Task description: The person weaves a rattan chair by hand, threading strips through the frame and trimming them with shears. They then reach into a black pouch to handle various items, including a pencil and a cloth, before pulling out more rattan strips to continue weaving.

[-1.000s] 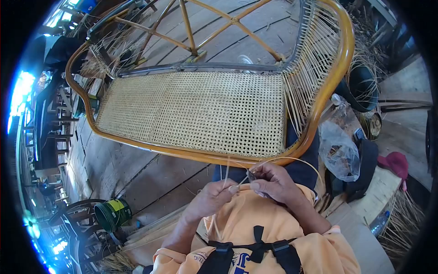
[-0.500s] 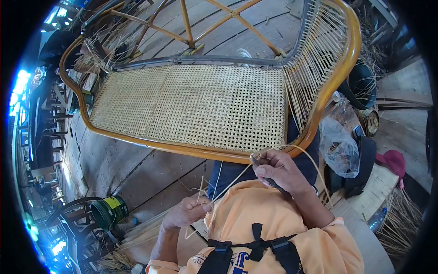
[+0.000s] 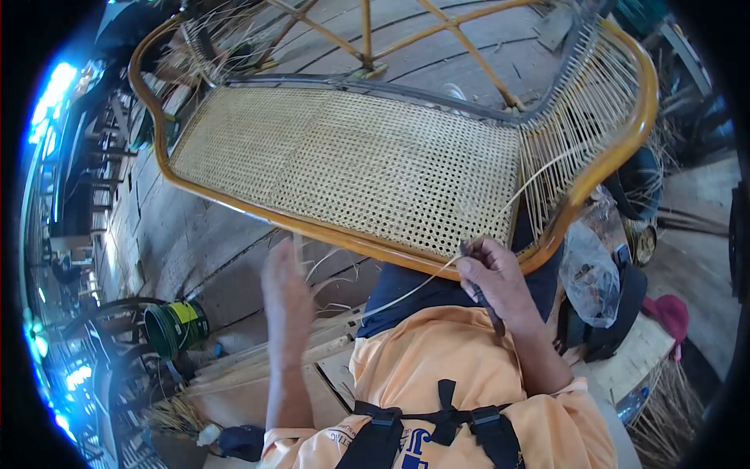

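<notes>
A long rattan bench frame [image 3: 373, 252] lies across my lap, its panel of woven cane [image 3: 391, 172] showing an open-hole pattern. My right hand [image 3: 500, 280] is closed at the panel's near right corner, beside the front rail. A slim dark tool [image 3: 486, 301] lies in its palm, and a pale cane strand [image 3: 414, 291] leads from the fingertips down to the left. My left hand [image 3: 287, 285] is raised below the front rail, its fingers smeared by motion. Loose side strands [image 3: 582, 117] cross the bench's right arm.
A green bucket [image 3: 176, 330] stands at lower left. To the right are a clear plastic bag [image 3: 590, 273], a dark red cap [image 3: 668, 319] and a bundle of cane strips [image 3: 672, 422]. Crossed rattan poles [image 3: 366, 35] lie beyond the bench on the plank floor [image 3: 211, 262].
My left hand has moved up and left, away from the strand it was at. My right hand stays by the corner. The view has shifted, so the bench sits farther right.
</notes>
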Available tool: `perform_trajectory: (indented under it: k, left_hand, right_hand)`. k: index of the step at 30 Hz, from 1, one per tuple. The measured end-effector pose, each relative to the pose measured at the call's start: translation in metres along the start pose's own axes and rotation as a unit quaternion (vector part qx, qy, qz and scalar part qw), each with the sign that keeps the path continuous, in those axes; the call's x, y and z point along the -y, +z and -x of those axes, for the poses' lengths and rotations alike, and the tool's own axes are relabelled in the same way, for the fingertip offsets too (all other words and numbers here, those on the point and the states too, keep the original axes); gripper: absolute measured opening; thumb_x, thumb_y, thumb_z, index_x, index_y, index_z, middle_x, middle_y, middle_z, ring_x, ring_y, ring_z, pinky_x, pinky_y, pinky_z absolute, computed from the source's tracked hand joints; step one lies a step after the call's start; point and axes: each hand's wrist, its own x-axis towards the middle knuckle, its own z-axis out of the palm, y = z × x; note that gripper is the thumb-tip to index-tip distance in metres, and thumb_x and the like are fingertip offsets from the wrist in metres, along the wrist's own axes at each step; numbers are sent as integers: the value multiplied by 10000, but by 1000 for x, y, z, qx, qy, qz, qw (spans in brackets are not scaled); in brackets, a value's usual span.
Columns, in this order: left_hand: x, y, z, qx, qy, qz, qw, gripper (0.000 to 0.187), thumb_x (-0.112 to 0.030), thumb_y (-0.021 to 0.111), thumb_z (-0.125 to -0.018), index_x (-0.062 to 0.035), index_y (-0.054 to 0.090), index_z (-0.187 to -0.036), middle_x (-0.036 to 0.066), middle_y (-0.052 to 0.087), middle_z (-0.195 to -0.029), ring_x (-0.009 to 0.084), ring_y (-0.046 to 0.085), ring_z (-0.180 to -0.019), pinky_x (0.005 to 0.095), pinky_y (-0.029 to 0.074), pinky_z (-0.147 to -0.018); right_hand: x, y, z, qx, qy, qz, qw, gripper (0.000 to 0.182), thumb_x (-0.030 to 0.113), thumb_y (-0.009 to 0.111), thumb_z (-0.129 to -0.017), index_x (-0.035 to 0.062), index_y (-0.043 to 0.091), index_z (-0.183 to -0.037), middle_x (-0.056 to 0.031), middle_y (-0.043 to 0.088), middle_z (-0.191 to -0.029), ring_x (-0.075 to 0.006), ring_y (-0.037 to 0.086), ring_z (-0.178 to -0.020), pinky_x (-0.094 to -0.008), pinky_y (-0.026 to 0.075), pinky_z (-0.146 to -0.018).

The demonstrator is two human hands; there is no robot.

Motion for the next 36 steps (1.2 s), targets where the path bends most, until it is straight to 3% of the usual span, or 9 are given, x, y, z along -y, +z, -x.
perform_trajectory:
  k: [1,3,5,8,11,20,23,26,36]
  left_hand:
    - [-25,0,-7,-22,70,37,997,382,-6,458,-855,1,484,-1235,251,510,-1190,356,459,-1176,419,348,-1018]
    - [-73,11,-5,102,-25,351,930,281,-92,429,-934,6,503,-1187,243,545,-1152,347,514,-1130,401,397,-964]
    - [-103,34,-6,224,-69,444,865,266,-198,426,-976,11,530,-1103,93,588,-951,176,560,-889,273,447,-798]
    - [-104,57,12,325,-196,566,732,238,-245,438,-984,-38,547,-934,-1,515,-709,69,477,-610,198,403,-564]
    - [-106,56,20,298,-267,633,662,222,-246,462,-978,-76,535,-856,-68,409,-613,1,321,-495,165,271,-441]
    - [-100,64,26,280,-216,569,742,201,-233,483,-968,-68,548,-872,-74,438,-639,2,352,-525,172,281,-450]
    - [-81,57,34,369,-254,593,669,222,-229,479,-970,-34,577,-932,-52,470,-681,20,386,-601,180,336,-530]
    - [-60,51,49,401,-278,626,608,195,-255,531,-938,-77,558,-864,-76,424,-635,10,336,-525,165,255,-455]
    - [-1,13,84,466,-376,601,529,216,-297,585,-905,-82,568,-888,-66,360,-591,27,267,-471,186,197,-429]
  right_hand:
    - [0,6,0,6,5,7,1000,191,157,620,-880,16,500,-928,7,489,-664,-48,447,-522,-194,364,-446]
    - [-2,13,1,10,14,19,1000,189,154,619,-883,15,499,-931,6,490,-667,-47,448,-527,-194,364,-448]
    - [2,13,3,10,13,4,1000,237,183,646,-867,14,500,-944,8,494,-675,-45,453,-537,-193,366,-454]
    - [2,1,5,-1,-3,-16,1000,267,190,664,-851,14,500,-966,7,502,-698,-43,454,-541,-192,367,-459]
    - [-3,-3,9,30,35,4,999,272,169,663,-843,18,502,-1001,5,510,-721,-41,456,-543,-190,370,-465]
    - [-20,18,15,104,83,36,990,250,133,651,-857,15,510,-1026,9,522,-735,-36,451,-561,-187,382,-484]
    - [-28,17,20,98,95,-15,991,239,131,644,-858,18,516,-1025,2,529,-735,-40,438,-554,-189,363,-476]
    - [-34,18,23,113,103,-43,987,248,139,650,-857,15,516,-1025,1,530,-727,-40,430,-547,-191,351,-471]
    - [-38,17,23,88,110,-113,984,261,183,647,-867,-4,522,-1000,20,491,-727,-30,423,-550,-179,345,-470]
